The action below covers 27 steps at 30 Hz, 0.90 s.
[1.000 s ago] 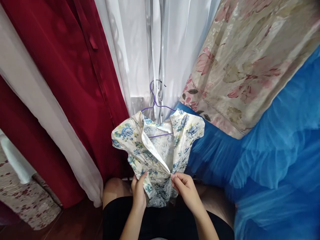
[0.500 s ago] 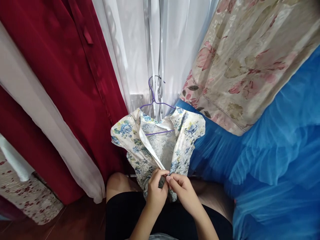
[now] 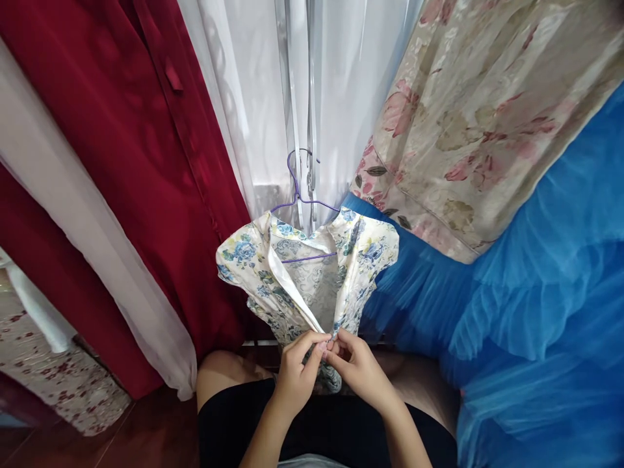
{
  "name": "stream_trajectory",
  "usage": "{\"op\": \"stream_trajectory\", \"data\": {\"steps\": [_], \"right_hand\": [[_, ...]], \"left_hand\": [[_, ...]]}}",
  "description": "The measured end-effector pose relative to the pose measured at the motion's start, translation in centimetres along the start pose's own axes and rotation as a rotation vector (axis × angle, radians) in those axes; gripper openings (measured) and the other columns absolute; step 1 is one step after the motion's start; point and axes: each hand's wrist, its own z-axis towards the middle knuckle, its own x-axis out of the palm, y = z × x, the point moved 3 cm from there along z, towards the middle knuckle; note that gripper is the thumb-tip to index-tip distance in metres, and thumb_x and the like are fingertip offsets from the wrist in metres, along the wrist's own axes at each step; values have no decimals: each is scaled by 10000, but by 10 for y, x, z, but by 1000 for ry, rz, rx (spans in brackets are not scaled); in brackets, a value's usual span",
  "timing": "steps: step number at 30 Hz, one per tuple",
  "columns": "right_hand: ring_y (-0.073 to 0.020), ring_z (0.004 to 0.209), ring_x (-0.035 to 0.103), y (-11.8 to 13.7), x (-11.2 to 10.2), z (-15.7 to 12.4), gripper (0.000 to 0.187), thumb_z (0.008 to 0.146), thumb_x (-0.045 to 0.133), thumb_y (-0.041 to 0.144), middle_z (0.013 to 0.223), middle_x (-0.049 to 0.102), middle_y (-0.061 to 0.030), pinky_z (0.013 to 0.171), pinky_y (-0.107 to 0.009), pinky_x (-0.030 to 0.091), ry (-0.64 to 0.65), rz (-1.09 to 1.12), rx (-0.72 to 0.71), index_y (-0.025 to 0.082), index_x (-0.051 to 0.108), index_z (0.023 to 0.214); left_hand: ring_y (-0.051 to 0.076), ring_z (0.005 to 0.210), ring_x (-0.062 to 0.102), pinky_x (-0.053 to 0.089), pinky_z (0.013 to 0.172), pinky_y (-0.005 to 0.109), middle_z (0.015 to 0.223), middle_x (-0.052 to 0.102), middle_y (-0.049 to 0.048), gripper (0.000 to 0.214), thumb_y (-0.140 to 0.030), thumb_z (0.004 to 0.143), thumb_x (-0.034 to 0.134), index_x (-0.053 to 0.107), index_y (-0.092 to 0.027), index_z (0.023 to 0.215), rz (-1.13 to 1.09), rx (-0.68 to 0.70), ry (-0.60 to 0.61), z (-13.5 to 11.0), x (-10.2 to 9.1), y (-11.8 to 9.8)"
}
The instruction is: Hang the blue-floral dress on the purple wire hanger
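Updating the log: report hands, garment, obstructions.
Left hand, right hand: both pinching the small white blue-flowered dress at its open front. Dress on thin purple wire hanger. Blue tulle skirt crowds one sleeve.

Head view: no writing, label, brand mark, number or sign can be read anywhere. The floral dress (image 3: 361, 253) on the purple hanger (image 3: 297, 197) carries only a printed pattern of blue flowers. The red cloth (image 3: 146, 162), the rose-patterned cloth (image 3: 487, 117) and the blue tulle (image 3: 536, 292) around it bear no lettering either.
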Motion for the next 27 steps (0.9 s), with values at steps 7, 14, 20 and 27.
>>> {"op": "stream_trajectory", "data": {"steps": [7,14,20,27], "right_hand": [[-132,630,362,11,11,16,332,965,512,394,650,423,27,581,-255,295,67,-217,-59,189,490,705],[-114,605,346,17,9,10,408,1017,420,368,609,362,40,569,-276,206,175,-450,-27,195,327,659],[-108,562,367,29,7,-8,396,1018,438,370,593,402,32,562,-295,182,384,-681,-14,191,390,668],[-107,533,359,41,-15,1,421,1020,449,377,570,408,27,556,-293,197,393,-807,-68,191,381,649]], "left_hand": [[153,893,641,488,844,267,959,655,30,134,-203,1020,461,577,-215,1085,122,110,166,21,-14,-21],[146,881,602,471,833,265,901,623,20,138,-129,1002,470,584,-208,993,339,372,82,58,-40,-34],[139,844,625,487,780,259,905,649,11,102,-134,971,532,584,-210,1014,456,503,-196,142,-86,-75],[158,877,623,488,846,320,891,641,6,110,-116,954,545,575,-214,995,576,782,-301,196,-101,-123]]}}
